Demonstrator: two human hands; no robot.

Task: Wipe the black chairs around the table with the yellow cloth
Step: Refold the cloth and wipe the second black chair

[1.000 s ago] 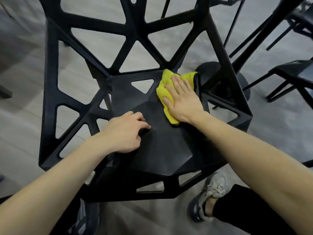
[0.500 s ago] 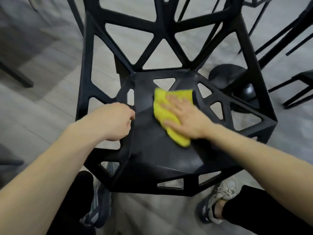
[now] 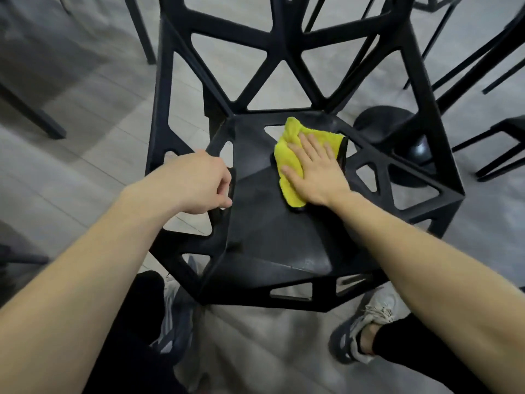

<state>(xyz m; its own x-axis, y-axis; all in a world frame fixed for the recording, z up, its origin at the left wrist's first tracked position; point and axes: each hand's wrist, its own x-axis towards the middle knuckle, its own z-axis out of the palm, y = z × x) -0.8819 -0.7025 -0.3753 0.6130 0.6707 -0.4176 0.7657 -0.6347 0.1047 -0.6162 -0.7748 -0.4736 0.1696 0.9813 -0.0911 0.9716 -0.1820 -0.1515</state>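
Observation:
A black chair (image 3: 272, 240) with a lattice of triangular cut-outs stands right below me, its seat facing me and its back rising at the top. The yellow cloth (image 3: 289, 155) lies crumpled on the far right part of the seat. My right hand (image 3: 315, 172) presses flat on the cloth with straight fingers. My left hand (image 3: 201, 183) grips the strut at the seat's left edge, its fingers curled round it.
A round black table base (image 3: 397, 129) stands on the grey floor behind the chair at the right. Legs of other black chairs (image 3: 500, 143) show at the right edge and top. Dark table legs (image 3: 31, 112) cross the left side. My shoes (image 3: 366, 322) are under the chair's front.
My right hand has slid the cloth from the seat's middle toward the far right corner. My left hand has kept its grip on the left edge. The view has shifted a little.

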